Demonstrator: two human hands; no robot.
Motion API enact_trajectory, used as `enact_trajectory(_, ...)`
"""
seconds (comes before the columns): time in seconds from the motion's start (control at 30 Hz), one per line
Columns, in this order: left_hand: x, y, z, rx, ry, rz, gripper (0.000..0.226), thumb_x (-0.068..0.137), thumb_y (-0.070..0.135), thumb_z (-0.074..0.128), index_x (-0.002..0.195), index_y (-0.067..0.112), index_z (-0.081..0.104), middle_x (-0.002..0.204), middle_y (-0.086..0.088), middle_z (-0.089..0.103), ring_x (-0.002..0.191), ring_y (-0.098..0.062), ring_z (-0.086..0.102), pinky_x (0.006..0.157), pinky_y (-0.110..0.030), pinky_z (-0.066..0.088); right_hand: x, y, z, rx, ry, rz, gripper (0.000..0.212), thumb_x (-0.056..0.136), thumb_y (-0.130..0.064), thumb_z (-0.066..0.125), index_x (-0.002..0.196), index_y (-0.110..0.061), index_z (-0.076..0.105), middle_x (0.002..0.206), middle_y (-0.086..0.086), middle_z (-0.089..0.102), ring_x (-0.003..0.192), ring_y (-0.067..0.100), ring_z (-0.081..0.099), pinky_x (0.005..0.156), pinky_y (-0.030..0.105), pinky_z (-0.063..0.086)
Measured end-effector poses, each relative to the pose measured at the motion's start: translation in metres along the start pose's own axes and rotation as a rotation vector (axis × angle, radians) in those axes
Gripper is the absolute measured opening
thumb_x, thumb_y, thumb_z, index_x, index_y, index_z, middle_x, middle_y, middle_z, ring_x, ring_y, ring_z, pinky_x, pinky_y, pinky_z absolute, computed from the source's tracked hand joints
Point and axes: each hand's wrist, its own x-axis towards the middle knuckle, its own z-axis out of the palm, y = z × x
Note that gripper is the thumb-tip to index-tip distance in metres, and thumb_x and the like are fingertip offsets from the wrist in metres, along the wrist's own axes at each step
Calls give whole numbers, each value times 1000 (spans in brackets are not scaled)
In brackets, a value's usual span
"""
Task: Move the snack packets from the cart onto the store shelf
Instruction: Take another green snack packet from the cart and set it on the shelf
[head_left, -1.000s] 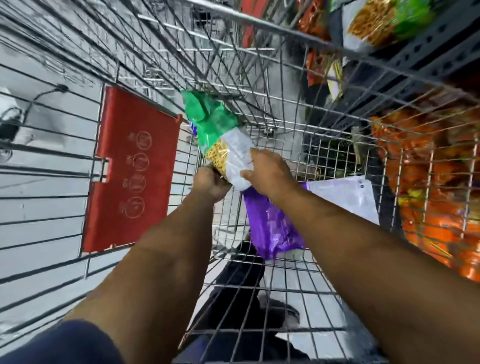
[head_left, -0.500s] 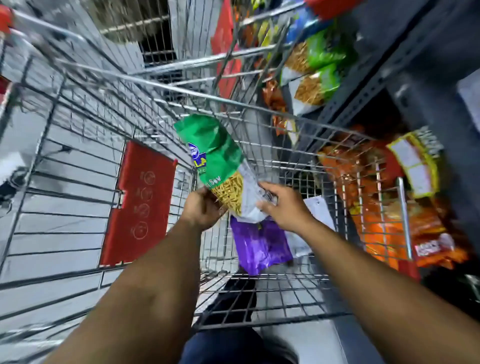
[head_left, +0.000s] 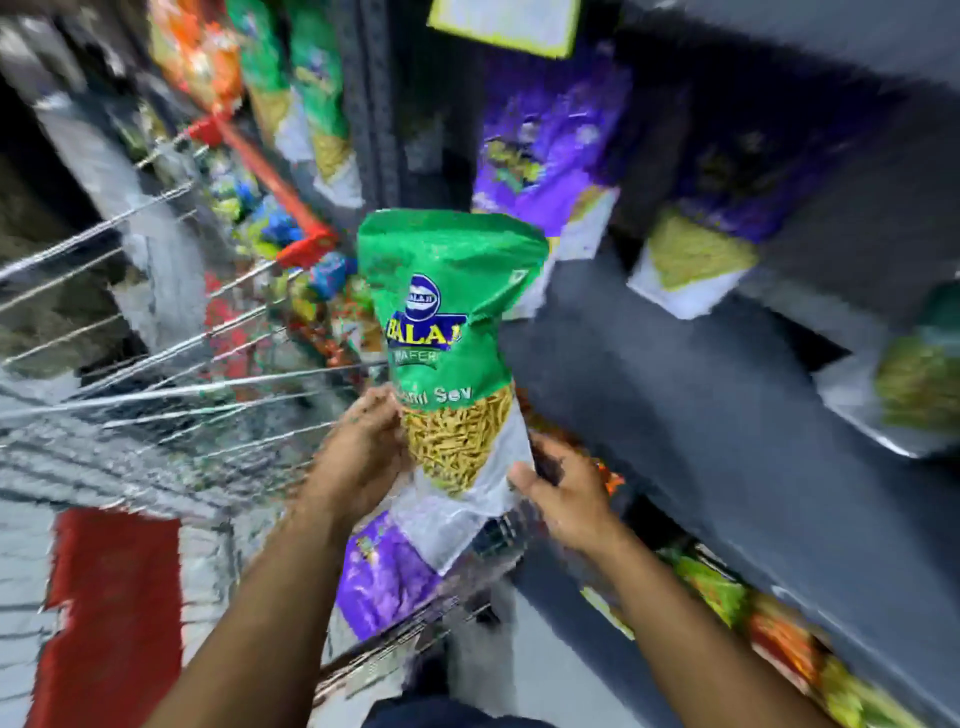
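Both hands, left (head_left: 358, 457) and right (head_left: 563, 499), grip the packet (head_left: 447, 332) low; its top may flop before reaching the shelf (head_left: 727, 415) at 2 o'clock.

**Packets lined along store shelf, one left in cart**

Purple packets (head_left: 545, 150) are seen standing on the dark grey store shelf (head_left: 701, 395), heavily blurred. A purple packet (head_left: 379, 571) is seen lying in the wire cart (head_left: 171, 395).

Purple packets (head_left: 540, 156) crowding shelf (head_left: 727, 415)
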Motion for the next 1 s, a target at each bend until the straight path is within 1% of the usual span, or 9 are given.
enact_trajectory(0.13, 8, -9, 92, 107, -190, 42, 36, 67, 24, 77, 100, 14, 68, 83, 1, 75, 63, -9, 66, 56, -26, 47, -48, -18, -63, 63, 282, -35, 28, 86, -2, 57, 94, -28, 65, 85, -17, 73, 81, -1, 62, 76, 20, 49)
enact_trajectory(0.23, 14, -37, 154, 155, -258, 56, 25, 86, 12, 60, 109, 6, 65, 76, 1, 75, 58, -7, 65, 52, -21, 50, -84, -16, -105, 25, 486, -83, 29, 84, -8, 57, 97, -32, 67, 100, -7, 70, 91, -1, 61, 85, 17, 47)
enact_trajectory(0.3, 14, -65, 194, 158, -293, 43, 26, 90, -2, 49, 113, -2, 61, 81, -2, 75, 69, -13, 67, 66, -26, 57, -107, -7, -130, 55, 590, -69, 25, 85, -10, 57, 99, -28, 68, 101, -3, 70, 93, 8, 62, 87, 26, 48)
enact_trajectory(0.37, 12, -95, 229, 174, -323, 40, 23, 90, -4, 48, 103, -2, 67, 88, -8, 75, 80, -21, 66, 83, -34, 54, -130, 5, -151, 39, 710, -67, 18, 90, -5, 54, 92, -17, 67, 89, -2, 70, 82, 10, 60, 75, 21, 47)
enact_trajectory(0.5, 7, -155, 284, 205, -329, -47, 26, 90, -6, 48, 111, -9, 62, 106, -20, 69, 95, -25, 62, 90, -37, 51, -164, 30, -187, 12, 907, -7, 22, 94, -7, 49, 82, -17, 63, 79, -4, 65, 72, 4, 54, 62, 11, 43)
enact_trajectory(0.63, 1, -194, 316, 193, -296, -72, 24, 92, -3, 51, 112, -3, 64, 86, 0, 76, 78, -10, 68, 72, -24, 57, -175, 51, -219, -130, 1049, 48, 17, 95, -16, 48, 93, -10, 64, 89, 7, 67, 86, 20, 59, 76, 30, 42)
enact_trajectory(0.7, -2, -201, 325, 207, -289, -76, 24, 93, -2, 51, 112, 0, 65, 86, 4, 76, 77, -7, 69, 69, -21, 56, -179, 51, -232, -235, 1083, 86, 18, 96, -14, 47, 96, -5, 62, 92, 13, 67, 87, 22, 58, 71, 28, 36)
enact_trajectory(0.83, -1, -203, 325, 283, -294, -58, 27, 93, 0, 51, 115, 5, 65, 105, -6, 72, 93, -13, 67, 85, -27, 55, -182, 54, -243, -338, 1099, 142, 19, 96, -18, 46, 93, -5, 59, 87, 15, 66, 84, 31, 61, 67, 32, 36)
enact_trajectory(1.0, 9, -179, 286, 454, -357, 10, 30, 91, 1, 56, 118, 13, 63, 112, 0, 68, 102, -6, 63, 93, -17, 47, -186, 59, -218, -331, 1222, 3, 31, 94, -17, 47, 124, -17, 51, 106, 11, 65, 94, 27, 62, 82, 38, 49)
